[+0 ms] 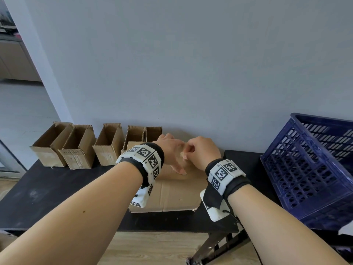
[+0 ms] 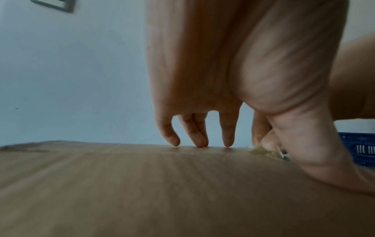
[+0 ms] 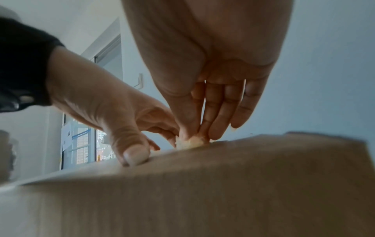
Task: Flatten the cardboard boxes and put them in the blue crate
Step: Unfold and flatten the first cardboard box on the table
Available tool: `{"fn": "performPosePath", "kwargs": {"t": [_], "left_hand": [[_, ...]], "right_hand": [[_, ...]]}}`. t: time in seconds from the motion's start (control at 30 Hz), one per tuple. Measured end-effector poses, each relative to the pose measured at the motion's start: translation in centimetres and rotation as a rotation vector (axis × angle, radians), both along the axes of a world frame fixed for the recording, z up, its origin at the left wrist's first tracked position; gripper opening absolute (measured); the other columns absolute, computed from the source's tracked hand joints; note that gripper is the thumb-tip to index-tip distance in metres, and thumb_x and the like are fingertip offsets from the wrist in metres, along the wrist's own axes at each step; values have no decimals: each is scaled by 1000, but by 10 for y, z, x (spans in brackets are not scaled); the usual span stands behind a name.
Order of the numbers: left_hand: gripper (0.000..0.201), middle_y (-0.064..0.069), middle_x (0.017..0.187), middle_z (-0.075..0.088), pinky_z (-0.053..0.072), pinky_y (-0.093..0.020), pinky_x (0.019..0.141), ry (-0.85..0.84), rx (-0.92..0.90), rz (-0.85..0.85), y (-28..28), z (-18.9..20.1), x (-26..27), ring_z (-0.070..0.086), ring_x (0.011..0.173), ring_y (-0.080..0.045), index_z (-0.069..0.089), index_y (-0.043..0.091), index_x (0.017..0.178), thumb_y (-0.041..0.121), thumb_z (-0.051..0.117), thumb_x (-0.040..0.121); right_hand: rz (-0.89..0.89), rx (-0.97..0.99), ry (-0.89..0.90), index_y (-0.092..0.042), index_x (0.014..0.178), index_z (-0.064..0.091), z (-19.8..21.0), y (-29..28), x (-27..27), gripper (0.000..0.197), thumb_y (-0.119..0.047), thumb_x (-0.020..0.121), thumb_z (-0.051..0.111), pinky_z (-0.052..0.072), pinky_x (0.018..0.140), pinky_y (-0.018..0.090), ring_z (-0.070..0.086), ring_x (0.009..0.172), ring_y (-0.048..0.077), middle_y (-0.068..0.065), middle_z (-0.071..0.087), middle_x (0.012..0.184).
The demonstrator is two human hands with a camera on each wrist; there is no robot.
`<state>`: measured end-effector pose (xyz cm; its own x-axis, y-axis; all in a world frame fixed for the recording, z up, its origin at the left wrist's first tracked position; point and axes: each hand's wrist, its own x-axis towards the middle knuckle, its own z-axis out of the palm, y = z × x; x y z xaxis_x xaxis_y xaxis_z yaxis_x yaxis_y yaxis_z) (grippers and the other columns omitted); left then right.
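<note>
A brown cardboard box (image 1: 172, 194) lies in the middle of the black table (image 1: 57, 197), with both hands on top of it. My left hand (image 1: 172, 155) presses its straight fingertips (image 2: 201, 142) and thumb (image 3: 136, 154) down on the cardboard (image 2: 162, 184). Right beside it, my right hand (image 1: 198, 150) pinches a crumpled yellowish strip of tape (image 3: 189, 142) between thumb and fingers at the box's far edge. The blue crate (image 1: 309, 169) stands tilted at the right end of the table; what is inside it is hidden.
Several open cardboard boxes (image 1: 76, 148) stand upright in a row along the wall at the back left. The grey wall rises right behind the table. Wooden floor shows below the table's front edge.
</note>
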<state>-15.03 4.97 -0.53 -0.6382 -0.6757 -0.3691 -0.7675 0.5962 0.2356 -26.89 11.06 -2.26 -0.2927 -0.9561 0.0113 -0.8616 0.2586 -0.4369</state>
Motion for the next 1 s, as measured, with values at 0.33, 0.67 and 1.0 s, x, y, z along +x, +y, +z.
{"fn": "performPosePath", "kwargs": {"t": [0.33,0.67,1.0], "left_hand": [[103,-1,147,25,29,-47,111,-15,-6,7,-3,-5,0,19,137,-25,23,32,149,53,79,65],[102,-2,148,24,28,-51,111,-20,-8,-2,-3,-6,0,18,139,-27,21,31,149,52,78,67],[101,-3,148,24,28,-50,111,-16,-1,-9,-4,-7,0,18,138,-27,21,31,149,52,77,68]], "right_hand": [[-198,-93,-109,-27,62,65,5,8,-40,18,-21,76,74,46,68,24,63,75,15,-14,60,62],[-406,-260,-125,-26,58,64,10,14,-55,26,-13,81,66,54,71,30,66,77,21,-5,68,74],[-295,-351,-120,-23,73,69,9,16,-51,8,-21,79,73,50,70,25,66,75,16,-9,65,67]]}}
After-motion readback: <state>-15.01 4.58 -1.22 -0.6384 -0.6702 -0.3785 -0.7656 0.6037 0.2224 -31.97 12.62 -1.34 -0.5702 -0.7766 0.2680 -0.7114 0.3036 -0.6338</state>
